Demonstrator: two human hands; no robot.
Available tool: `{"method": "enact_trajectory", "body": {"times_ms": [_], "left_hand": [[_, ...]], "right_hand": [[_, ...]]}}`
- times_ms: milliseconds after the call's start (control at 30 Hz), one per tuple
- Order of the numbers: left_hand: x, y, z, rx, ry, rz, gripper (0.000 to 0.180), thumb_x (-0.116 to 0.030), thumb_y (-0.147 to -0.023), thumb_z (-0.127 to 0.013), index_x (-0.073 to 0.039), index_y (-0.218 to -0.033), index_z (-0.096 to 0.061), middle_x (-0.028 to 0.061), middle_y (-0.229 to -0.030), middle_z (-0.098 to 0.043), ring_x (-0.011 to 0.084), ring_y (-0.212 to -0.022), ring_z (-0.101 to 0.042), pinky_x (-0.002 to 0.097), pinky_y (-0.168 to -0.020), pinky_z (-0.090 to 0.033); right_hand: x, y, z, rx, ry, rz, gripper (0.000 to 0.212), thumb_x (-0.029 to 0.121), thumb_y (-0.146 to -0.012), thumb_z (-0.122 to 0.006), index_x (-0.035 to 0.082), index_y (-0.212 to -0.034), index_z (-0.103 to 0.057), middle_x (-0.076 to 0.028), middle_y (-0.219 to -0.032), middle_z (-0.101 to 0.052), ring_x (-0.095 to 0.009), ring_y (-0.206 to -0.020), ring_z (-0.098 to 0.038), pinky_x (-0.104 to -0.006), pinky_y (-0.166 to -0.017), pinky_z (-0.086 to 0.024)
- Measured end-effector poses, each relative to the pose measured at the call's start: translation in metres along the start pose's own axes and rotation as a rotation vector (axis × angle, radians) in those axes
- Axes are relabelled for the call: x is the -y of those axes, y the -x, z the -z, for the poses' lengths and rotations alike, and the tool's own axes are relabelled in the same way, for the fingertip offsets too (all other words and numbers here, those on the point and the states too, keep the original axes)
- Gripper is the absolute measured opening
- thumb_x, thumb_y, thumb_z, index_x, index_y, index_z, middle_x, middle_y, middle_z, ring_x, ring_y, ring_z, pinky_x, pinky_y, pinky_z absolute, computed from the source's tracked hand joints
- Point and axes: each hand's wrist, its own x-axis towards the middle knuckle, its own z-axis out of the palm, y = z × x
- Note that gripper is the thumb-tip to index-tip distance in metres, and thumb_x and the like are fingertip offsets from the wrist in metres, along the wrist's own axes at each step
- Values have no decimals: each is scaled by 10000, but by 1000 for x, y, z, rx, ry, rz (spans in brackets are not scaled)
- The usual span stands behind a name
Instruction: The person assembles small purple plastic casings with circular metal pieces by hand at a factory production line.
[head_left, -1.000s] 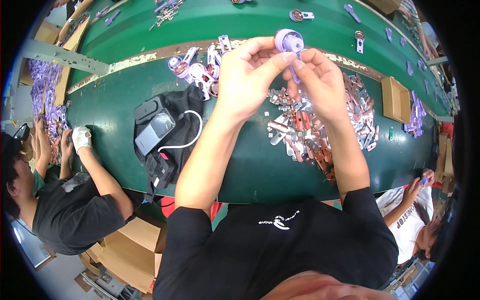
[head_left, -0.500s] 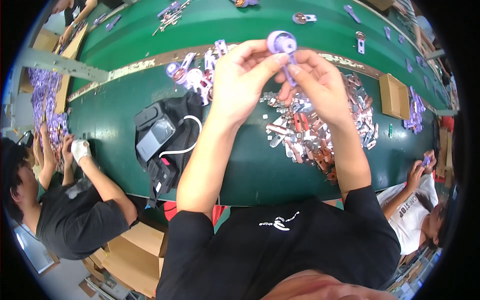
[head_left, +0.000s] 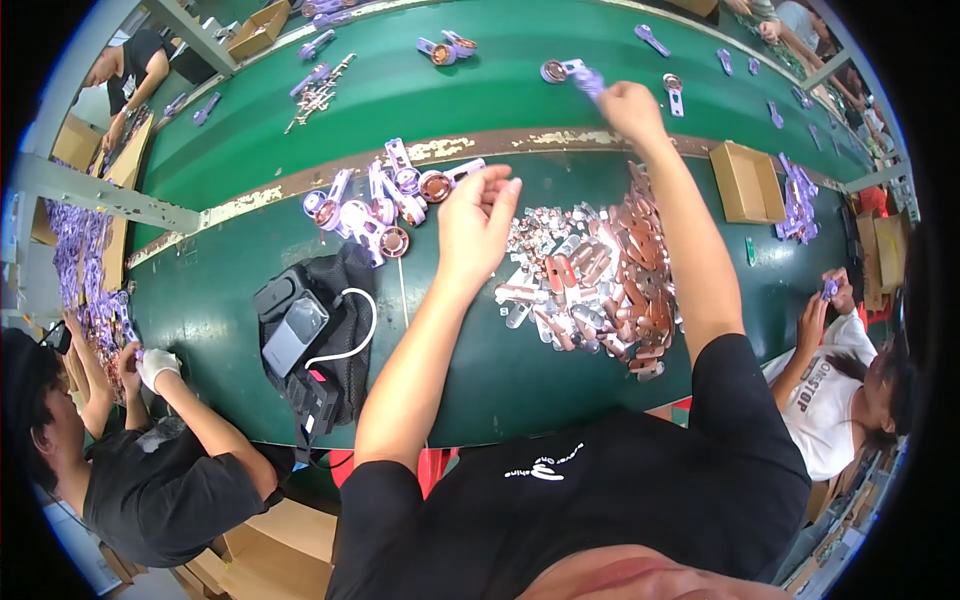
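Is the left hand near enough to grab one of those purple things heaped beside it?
Probably yes. The left hand looks empty and is right next to the purple things, and nothing seems to block the way.

Metal plates look glossy, purple parts smooth plastic, the bag matt cloth.

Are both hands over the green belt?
No, only the right hand is over the green belt; the left hand is above the dark-green workbench.

Grey phone on black bag — white cable
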Motion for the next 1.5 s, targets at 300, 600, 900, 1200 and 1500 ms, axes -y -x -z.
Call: {"method": "enact_trajectory", "body": {"times_ms": [300,600,900,1200,1500], "left_hand": [[2,5,-2,-35,-126,-45,141,-134,-963,-739,-8,-1026,-725,116,-876,-716,212,-737,-719,338,-685,-576],[7,3,-4,-46,-185,-139,106,-99,-953,-734,-7,-1004,-732,106,-859,-711,196,-722,-713,323,-652,-563],[13,2,-1,-81,-156,-129,128,-55,-973,-686,7,-1080,-721,116,-915,-738,187,-760,-729,318,-705,-589],[4,7,-3,103,-467,-389,236,-167,-854,-817,-54,-1050,-753,97,-977,-676,301,-939,-656,415,-834,-535],[8,16,-6,132,-473,-353,119,-154,-799,-833,-99,-899,-800,55,-938,-676,279,-975,-641,439,-859,-497]], "right_hand": [[-89,-85,36,-392,652,-138,599,484,-941,-607,77,-1380,-634,-271,-1406,-595,-467,-1330,-521,-618,-1064,-456],[-170,-192,77,-90,499,11,432,248,-903,-615,58,-1289,-658,-234,-1283,-708,-397,-1216,-672,-460,-1010,-535],[5,-68,-19,139,514,664,495,455,-948,-716,130,-1308,-621,-193,-1144,-699,-428,-1064,-687,-508,-896,-564],[97,56,-14,456,79,859,507,426,-913,-769,55,-1243,-668,-204,-1032,-756,-414,-973,-725,-479,-850,-568],[119,82,-7,431,-152,763,441,342,-958,-761,11,-1234,-669,-142,-966,-730,-254,-883,-705,-358,-796,-555]]}}
